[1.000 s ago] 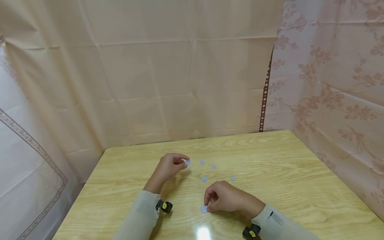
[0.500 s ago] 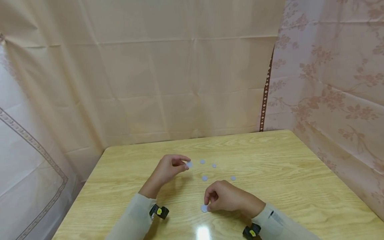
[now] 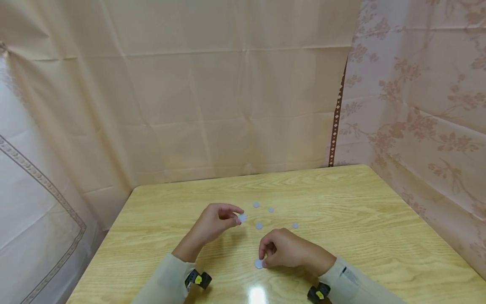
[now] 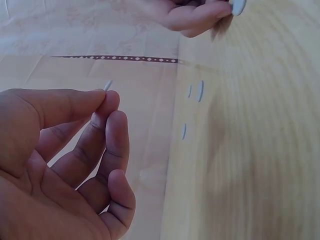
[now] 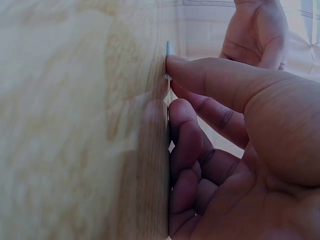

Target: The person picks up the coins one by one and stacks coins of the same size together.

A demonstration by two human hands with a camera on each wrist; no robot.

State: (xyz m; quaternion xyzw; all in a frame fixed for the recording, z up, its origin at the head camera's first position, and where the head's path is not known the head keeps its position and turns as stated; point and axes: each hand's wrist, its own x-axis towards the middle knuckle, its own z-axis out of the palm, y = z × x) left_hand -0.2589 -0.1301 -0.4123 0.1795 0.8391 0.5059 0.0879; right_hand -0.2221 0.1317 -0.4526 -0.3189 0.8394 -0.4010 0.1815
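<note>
Several small pale blue discs lie on a light wooden table (image 3: 360, 219). My left hand (image 3: 237, 216) pinches one disc (image 3: 241, 218) between thumb and forefinger, just above the tabletop; the left wrist view shows that disc edge-on (image 4: 107, 85) at the fingertips. My right hand (image 3: 263, 258) has its fingers curled, with the fingertips on another disc (image 3: 258, 264) lying flat near the front edge. In the right wrist view the thumb presses that disc (image 5: 169, 48) against the wood. Loose discs lie beyond both hands at the middle (image 3: 259, 226), the right (image 3: 295, 225) and further back (image 3: 256, 204).
Beige cloth (image 3: 228, 105) hangs behind the table, and floral cloth (image 3: 425, 118) along its right side. A fourth loose disc (image 3: 271, 209) lies near the back pair. Black and yellow wrist cameras (image 3: 197, 279) sit on both sleeves.
My left hand has drawn its pinched disc toward me and slightly right, away from the back row. The right hand and its disc have stayed in place.
</note>
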